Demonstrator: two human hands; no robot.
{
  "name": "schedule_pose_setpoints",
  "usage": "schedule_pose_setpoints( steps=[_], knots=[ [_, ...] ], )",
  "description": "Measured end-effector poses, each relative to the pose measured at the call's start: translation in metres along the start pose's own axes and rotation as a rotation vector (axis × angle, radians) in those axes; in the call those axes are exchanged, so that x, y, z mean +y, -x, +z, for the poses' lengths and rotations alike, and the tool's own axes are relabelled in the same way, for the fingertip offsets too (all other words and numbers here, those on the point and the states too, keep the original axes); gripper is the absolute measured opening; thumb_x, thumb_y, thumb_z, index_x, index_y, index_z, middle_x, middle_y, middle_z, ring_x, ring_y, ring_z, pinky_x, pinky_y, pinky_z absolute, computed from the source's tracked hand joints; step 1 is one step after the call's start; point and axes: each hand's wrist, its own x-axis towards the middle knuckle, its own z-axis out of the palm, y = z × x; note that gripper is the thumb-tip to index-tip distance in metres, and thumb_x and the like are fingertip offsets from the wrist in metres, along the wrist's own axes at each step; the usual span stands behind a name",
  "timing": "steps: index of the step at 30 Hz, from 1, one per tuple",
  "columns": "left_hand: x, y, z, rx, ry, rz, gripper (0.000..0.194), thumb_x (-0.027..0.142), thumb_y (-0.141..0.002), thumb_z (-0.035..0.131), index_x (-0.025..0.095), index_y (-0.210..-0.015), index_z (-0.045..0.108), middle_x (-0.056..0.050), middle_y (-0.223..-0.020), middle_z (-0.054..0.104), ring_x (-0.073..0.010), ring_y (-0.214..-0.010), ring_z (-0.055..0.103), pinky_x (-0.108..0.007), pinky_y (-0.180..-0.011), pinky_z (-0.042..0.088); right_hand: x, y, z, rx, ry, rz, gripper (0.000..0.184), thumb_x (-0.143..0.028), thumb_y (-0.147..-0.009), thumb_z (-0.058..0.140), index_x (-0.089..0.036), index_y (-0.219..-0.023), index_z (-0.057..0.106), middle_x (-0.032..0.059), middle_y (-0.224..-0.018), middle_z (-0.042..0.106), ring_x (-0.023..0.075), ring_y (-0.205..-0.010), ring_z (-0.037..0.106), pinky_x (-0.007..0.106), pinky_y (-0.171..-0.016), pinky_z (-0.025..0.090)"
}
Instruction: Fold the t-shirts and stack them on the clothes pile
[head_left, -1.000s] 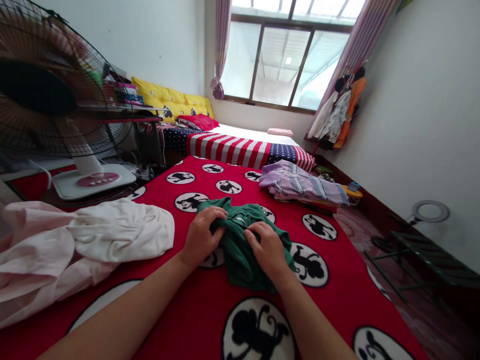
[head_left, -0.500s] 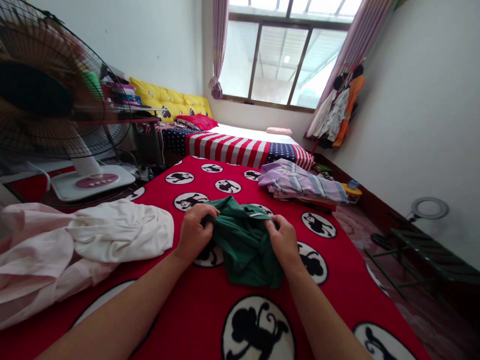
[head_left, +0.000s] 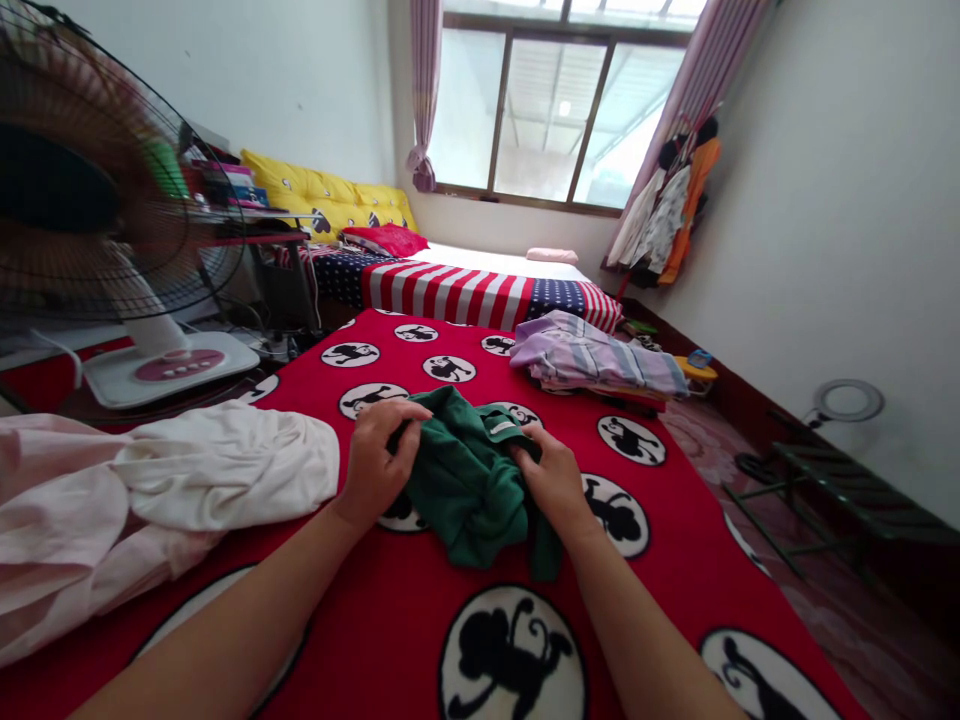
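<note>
A crumpled dark green garment (head_left: 469, 490) lies bunched on a red blanket (head_left: 300, 560) printed with black monkeys in white circles. My left hand (head_left: 375, 465) grips the garment's left side, with the fingers curled into the cloth. My right hand (head_left: 555, 480) pinches its right side, near a small white label (head_left: 504, 425). A white cloth (head_left: 225, 465) and a pale pink cloth (head_left: 52, 520) lie to the left of my left hand, beyond my forearm.
Folded striped clothes (head_left: 592, 365) lie at the blanket's far right corner. A standing fan (head_left: 82, 200) rises at the left. Beyond the blanket is a bed with a flag-patterned cover (head_left: 465, 295). A dark green metal rack (head_left: 840, 490) stands on the floor at the right.
Both hands stay on the green garment, which has bunched tighter between them. My right hand has moved slightly inward. The whole view has shifted a little to the left.
</note>
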Motion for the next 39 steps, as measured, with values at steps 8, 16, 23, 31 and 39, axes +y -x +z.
schedule_pose_setpoints(
  steps=[8,16,23,31,39],
  knots=[
    [0.013,0.012,0.013,-0.363,-0.186,0.174,0.031,0.035,-0.090,0.054,0.020,-0.117,0.062,-0.008,-0.111,0.067,-0.0247,-0.101,0.059,-0.042,-0.095,0.039,-0.032,0.006,-0.010,-0.092,-0.477,0.033,0.029,-0.044,-0.080,0.058,-0.017,-0.071,0.062,-0.0024,-0.060,0.052,0.0115,-0.058,0.044,0.022,-0.050,0.033],
    [-0.004,0.015,0.018,-0.479,-0.190,0.055,0.077,0.037,-0.087,0.055,0.022,-0.152,0.016,-0.014,-0.131,0.056,-0.0325,-0.115,0.056,-0.046,-0.094,0.043,-0.088,0.037,-0.026,-0.301,-0.516,-0.170,0.039,-0.039,-0.084,0.059,-0.019,-0.058,0.038,-0.0065,-0.058,0.029,0.0072,-0.054,0.028,0.021,-0.046,0.022],
    [-0.009,0.015,0.019,-0.384,-0.206,-0.078,0.094,0.037,-0.079,0.063,0.022,-0.154,0.008,-0.017,-0.155,0.022,-0.0393,-0.138,0.031,-0.055,-0.105,0.036,-0.082,0.028,-0.033,-0.132,-0.727,-0.048,0.021,-0.037,-0.081,0.062,-0.018,-0.088,0.064,-0.0006,-0.075,0.059,0.0122,-0.067,0.054,0.022,-0.057,0.043],
    [-0.013,0.014,0.020,-0.192,-0.097,-0.105,0.049,0.028,-0.086,0.055,0.018,-0.134,0.049,-0.011,-0.126,0.061,-0.0269,-0.117,0.057,-0.043,-0.103,0.044,-0.054,0.023,-0.004,-0.199,-0.227,-0.157,0.049,-0.026,-0.075,0.066,-0.023,-0.123,0.059,0.0075,-0.119,0.062,0.0231,-0.112,0.055,0.039,-0.098,0.043],
    [-0.007,0.005,0.011,-0.095,-0.149,-0.006,0.030,0.022,-0.089,0.051,0.023,-0.117,0.060,-0.006,-0.120,0.062,-0.0234,-0.114,0.057,-0.041,-0.103,0.042,-0.030,0.026,0.024,-0.336,-0.028,-0.234,0.047,-0.033,-0.077,0.069,-0.023,-0.122,0.059,0.0065,-0.117,0.059,0.0222,-0.108,0.055,0.038,-0.095,0.044]
  ],
)
